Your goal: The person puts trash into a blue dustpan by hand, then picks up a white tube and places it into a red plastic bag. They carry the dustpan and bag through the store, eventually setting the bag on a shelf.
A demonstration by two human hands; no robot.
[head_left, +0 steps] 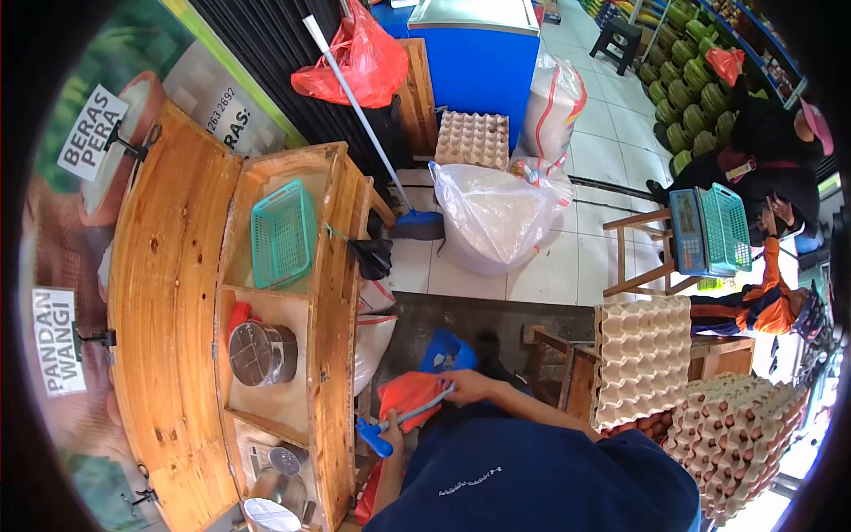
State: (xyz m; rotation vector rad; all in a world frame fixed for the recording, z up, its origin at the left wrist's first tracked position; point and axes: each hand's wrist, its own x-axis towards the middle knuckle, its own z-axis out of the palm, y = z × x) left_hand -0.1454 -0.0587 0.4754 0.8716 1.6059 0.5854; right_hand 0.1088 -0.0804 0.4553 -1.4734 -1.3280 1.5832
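A red plastic bag (409, 395) is stretched between my two hands, low in front of my dark blue shirt. My left hand (391, 436) closes around its lower edge, beside a grey tube (424, 410) with a blue end piece (374, 438). Gripping the tube's upper end, my right hand (464, 387) also lies at the bag's right edge. Just beyond the bag is a blue plastic container (447, 351) on the dark floor. To the left, a wooden bin (317, 341) has compartments with a metal can (263, 353) and a green basket (284, 235).
A large clear sack (493, 217) stands on the tiles ahead, near a broom (417, 223) and a blue freezer (479, 75). Egg trays (643, 359) are stacked at my right. Farther right, a scale (690, 232) sits on a wooden stool near other people (767, 306).
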